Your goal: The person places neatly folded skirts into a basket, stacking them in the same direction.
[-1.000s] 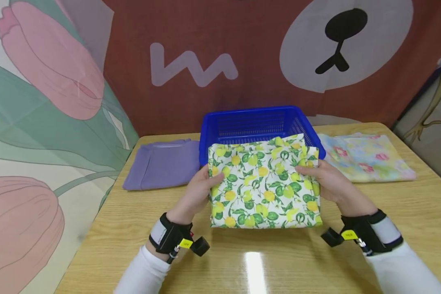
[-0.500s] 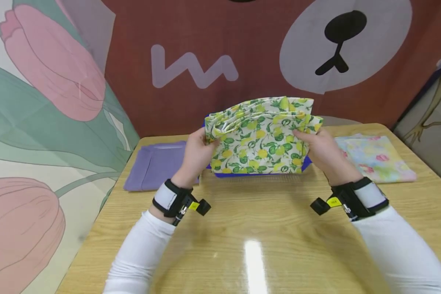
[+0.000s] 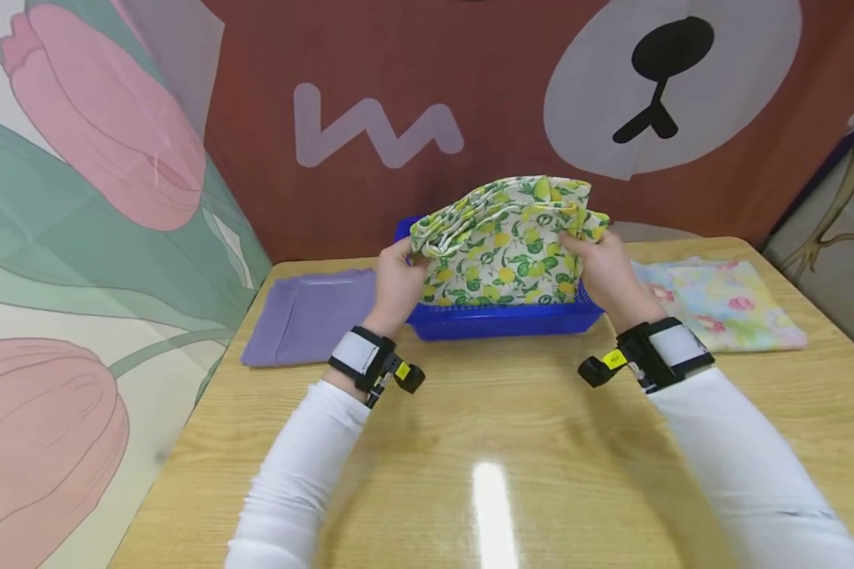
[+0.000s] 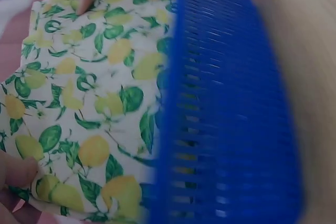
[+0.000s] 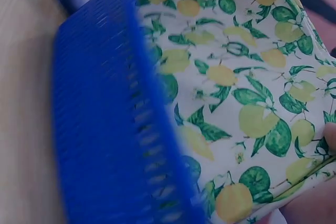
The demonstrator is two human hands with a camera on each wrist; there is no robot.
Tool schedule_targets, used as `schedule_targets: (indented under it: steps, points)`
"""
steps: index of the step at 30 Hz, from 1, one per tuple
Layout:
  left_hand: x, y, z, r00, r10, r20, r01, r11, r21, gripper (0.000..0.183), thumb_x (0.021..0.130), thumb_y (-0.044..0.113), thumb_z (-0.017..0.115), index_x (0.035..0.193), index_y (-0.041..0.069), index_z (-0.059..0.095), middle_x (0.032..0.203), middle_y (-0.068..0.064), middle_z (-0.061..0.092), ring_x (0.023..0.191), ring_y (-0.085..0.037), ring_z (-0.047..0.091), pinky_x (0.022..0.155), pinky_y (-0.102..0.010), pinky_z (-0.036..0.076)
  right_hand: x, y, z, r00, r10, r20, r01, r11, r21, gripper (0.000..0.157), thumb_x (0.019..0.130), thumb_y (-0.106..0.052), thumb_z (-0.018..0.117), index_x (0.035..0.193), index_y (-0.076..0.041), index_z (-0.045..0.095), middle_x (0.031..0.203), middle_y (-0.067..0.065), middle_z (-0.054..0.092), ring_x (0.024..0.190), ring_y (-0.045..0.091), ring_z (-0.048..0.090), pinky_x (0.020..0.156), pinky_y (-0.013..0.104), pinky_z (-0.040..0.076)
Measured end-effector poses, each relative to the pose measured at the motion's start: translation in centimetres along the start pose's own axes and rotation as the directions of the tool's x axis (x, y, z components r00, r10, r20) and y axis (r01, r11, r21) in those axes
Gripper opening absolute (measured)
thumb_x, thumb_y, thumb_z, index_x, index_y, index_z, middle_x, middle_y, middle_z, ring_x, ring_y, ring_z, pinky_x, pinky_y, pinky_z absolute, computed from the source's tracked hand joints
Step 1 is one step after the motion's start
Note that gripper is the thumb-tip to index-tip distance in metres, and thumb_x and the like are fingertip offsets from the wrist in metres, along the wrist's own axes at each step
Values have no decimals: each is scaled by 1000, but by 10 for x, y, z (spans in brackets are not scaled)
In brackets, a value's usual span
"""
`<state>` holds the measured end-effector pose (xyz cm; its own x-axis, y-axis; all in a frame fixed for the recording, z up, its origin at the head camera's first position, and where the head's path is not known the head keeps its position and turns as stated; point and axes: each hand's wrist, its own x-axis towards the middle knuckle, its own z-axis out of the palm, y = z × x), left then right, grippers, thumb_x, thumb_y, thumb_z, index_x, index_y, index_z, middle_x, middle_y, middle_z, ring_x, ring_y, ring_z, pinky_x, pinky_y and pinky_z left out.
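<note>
Head view shows your left hand (image 3: 400, 286) and right hand (image 3: 606, 273) pinching opposite sides of the folded lemon-print cloth (image 3: 501, 265), its lower part behind the front wall of the blue basket (image 3: 505, 322), its layered top above the rim. The cloth looks light, soft and unlikely to break, but its layers sag and may slide apart. Your best hold is probably both side edges, thumbs in front, every layer caught.
</note>
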<state>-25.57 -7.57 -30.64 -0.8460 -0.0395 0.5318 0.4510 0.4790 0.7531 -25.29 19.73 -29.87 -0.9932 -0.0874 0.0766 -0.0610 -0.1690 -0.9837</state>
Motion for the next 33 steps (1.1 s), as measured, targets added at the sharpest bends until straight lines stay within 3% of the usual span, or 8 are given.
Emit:
schedule_targets:
  steps: [3,6,10,15,20,24,29,33]
  points:
    - [-1,-13,10,997,-12,72,4,994,106,10,88,-6,60,82,-4,68,75,-13,63,64,-19,47,57,-25,37,7,14,-9,996,79,-47,-84,990,-115,30,101,-30,55,128,-17,53,93,-23,66,87,-7,64,78,12,53]
    - [-2,-21,16,991,-17,134,-16,971,239,9,88,-2,63,83,-1,70,84,-14,73,68,-19,57,60,-29,45,15,24,-15,986,131,-107,-152,963,-225,42,101,-32,54,137,-10,52,87,-27,64,84,-9,63,79,13,51]
    - [-5,-26,19,982,-48,182,-14,946,323,9,87,2,64,80,1,69,80,-13,72,64,-18,54,56,-28,41,23,34,-18,977,155,-144,-195,927,-322,55,102,-33,52,145,0,45,88,-24,62,86,-9,60,84,15,49]
    - [-7,-32,21,976,-87,197,15,940,341,8,84,2,63,77,2,66,72,-9,65,62,-16,45,53,-24,32,26,39,-16,981,144,-130,-182,915,-361,51,104,-27,49,145,2,44,97,-16,62,84,-9,60,80,13,51]
    - [-6,-35,22,972,-99,212,16,932,361,4,87,3,62,85,2,65,75,-10,64,64,-18,46,55,-28,34,27,38,-11,987,112,-120,-153,887,-436,48,105,-20,45,147,3,41,124,10,60,82,-9,57,78,13,51]
    - [-4,-36,24,964,-132,232,34,922,385,14,90,6,61,102,2,68,91,-14,73,71,-20,55,61,-33,43,29,39,-10,983,130,-129,-179,827,-534,49,106,-21,40,150,1,37,137,23,54,93,5,60,80,19,51]
    - [0,-36,29,951,-182,250,78,923,376,29,90,5,59,118,4,66,107,-15,74,84,-24,67,72,-41,53,34,43,-10,984,120,-130,-176,749,-638,51,106,-23,38,150,4,34,136,28,54,111,28,59,86,32,51]
    - [4,-36,34,945,-205,256,97,920,379,31,89,5,59,120,5,65,109,-14,73,87,-24,68,74,-41,54,37,48,-9,989,95,-111,-145,699,-700,51,106,-21,38,148,6,35,134,28,54,111,31,57,88,38,50]
